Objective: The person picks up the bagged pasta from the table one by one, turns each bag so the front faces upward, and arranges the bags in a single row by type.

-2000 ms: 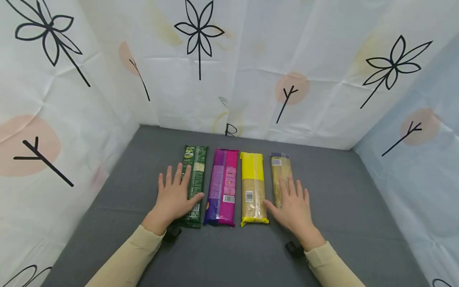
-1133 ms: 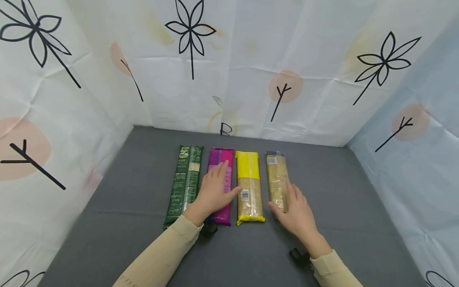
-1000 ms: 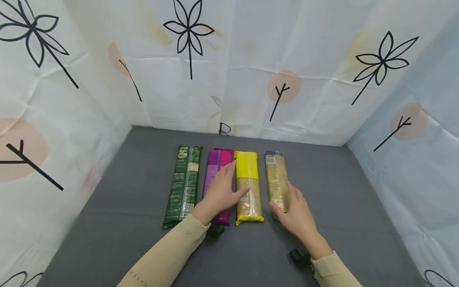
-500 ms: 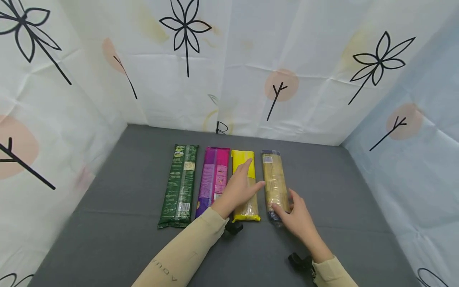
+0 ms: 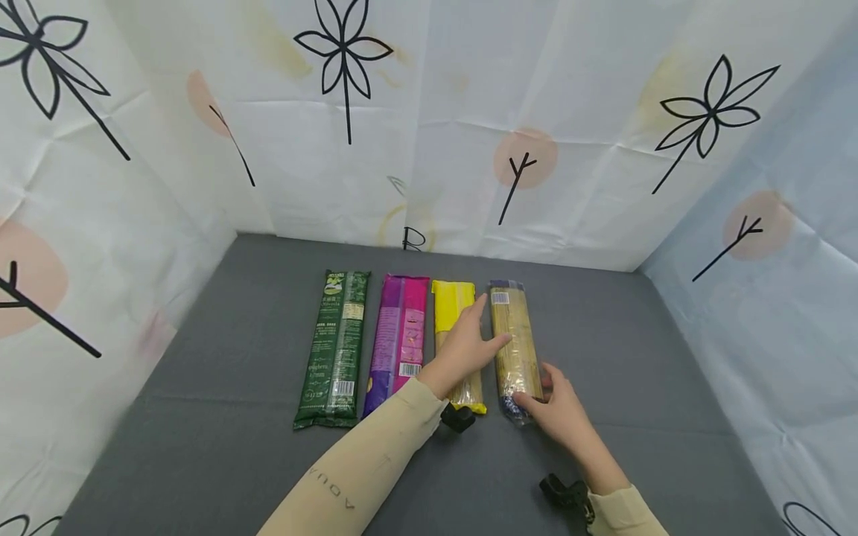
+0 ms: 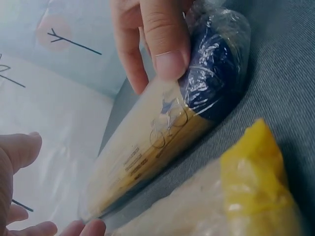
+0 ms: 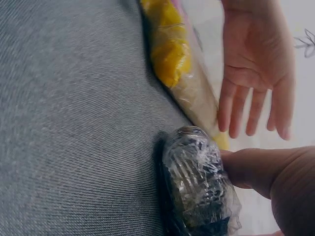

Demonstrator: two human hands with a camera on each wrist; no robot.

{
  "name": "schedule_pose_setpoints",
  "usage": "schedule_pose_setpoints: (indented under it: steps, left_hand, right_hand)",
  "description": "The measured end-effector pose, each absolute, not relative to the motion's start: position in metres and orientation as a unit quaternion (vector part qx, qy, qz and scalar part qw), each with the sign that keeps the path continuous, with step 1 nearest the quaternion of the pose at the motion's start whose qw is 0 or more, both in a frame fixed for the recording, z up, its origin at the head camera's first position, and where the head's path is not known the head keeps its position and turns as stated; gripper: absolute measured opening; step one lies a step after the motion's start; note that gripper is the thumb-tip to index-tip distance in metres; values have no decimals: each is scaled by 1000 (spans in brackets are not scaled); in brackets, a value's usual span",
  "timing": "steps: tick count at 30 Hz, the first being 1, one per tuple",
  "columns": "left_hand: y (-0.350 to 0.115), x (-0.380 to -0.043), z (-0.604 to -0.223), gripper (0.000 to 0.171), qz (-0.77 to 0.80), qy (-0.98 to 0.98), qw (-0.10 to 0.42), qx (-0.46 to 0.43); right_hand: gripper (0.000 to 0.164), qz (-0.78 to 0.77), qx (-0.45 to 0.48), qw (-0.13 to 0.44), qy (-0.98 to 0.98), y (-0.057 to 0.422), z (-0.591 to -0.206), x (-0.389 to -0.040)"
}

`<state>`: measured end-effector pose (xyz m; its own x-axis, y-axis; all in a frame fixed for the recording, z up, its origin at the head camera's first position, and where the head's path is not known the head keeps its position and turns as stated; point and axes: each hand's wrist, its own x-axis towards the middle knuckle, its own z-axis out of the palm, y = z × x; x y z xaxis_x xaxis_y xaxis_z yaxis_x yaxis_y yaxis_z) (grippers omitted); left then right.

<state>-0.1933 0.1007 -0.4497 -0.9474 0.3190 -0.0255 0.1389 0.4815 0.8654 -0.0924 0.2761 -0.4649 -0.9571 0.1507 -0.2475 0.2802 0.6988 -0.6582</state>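
A row of pasta packs lies on the grey cloth. Leftmost is a green spaghetti pack (image 5: pixel 334 350), beside a purple and pink pack (image 5: pixel 400 327). My left hand (image 5: pixel 464 348) is over the yellow-ended pack (image 5: pixel 452 298), fingers straight, thumb reaching toward the rightmost pack. That clear spaghetti pack with dark blue ends (image 5: pixel 515 327) is gripped near its front end by my right hand (image 5: pixel 563 413). In the left wrist view the right thumb (image 6: pixel 171 59) presses on its top, with fingers down its far side. The right wrist view shows its crinkled clear end (image 7: pixel 197 182).
White fabric walls (image 5: pixel 456 186) with leaf and flower drawings stand behind and at both sides. Grey cloth (image 5: pixel 603 335) extends right of the packs and in front of them. A black wrist strap mount (image 5: pixel 563 491) sits at the right wrist.
My left hand has moved right, from the green pack across the purple one to over the yellow-ended pack. My right hand has slid down the clear pack to its near end.
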Motion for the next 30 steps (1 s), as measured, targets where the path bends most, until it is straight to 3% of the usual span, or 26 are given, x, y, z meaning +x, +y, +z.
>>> schedule_pose_setpoints:
  steps: [14, 22, 30]
  left_hand:
    - [118, -198, -467, 67, 455, 864, 145, 162]
    - [124, -198, -469, 66, 377, 899, 132, 180]
    - [127, -195, -469, 65, 351, 910, 130, 179]
  right_hand:
    - [90, -426, 122, 122, 888, 282, -467, -95]
    - [84, -427, 128, 127, 886, 282, -464, -97]
    - [61, -435, 136, 144, 878, 282, -458, -102]
